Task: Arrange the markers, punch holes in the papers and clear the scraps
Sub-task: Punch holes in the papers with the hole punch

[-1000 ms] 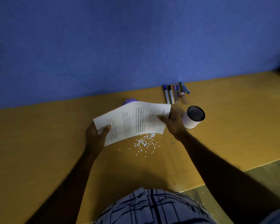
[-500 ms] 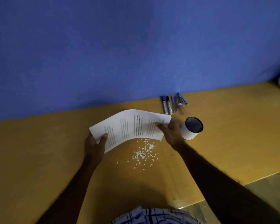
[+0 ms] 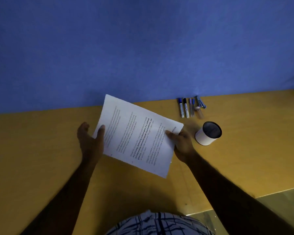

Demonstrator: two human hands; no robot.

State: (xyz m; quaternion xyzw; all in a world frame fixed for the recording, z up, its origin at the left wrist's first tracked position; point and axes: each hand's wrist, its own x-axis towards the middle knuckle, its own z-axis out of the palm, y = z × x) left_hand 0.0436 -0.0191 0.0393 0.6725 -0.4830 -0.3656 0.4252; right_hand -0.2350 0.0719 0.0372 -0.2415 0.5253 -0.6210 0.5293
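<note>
Printed white papers [image 3: 137, 134] are lifted above the yellow table [image 3: 41, 150], tilted with their far corner up against the blue wall. My right hand [image 3: 181, 143] pinches their right edge. My left hand [image 3: 90, 139] is at the left edge, thumb on top of the sheet and fingers spread loosely behind it. Several markers [image 3: 190, 107] lie side by side against the wall at the back right. The paper scraps and the hole punch are hidden behind the papers.
A white cup [image 3: 208, 133] with a dark mesh inside stands upright right of my right hand, in front of the markers. The blue wall [image 3: 143, 48] closes the table's far side. The table's front edge [image 3: 261, 195] drops to the floor at lower right.
The papers have been raised and tipped up toward me, now covering the white scraps and the purple punch. My left hand's grip has loosened.
</note>
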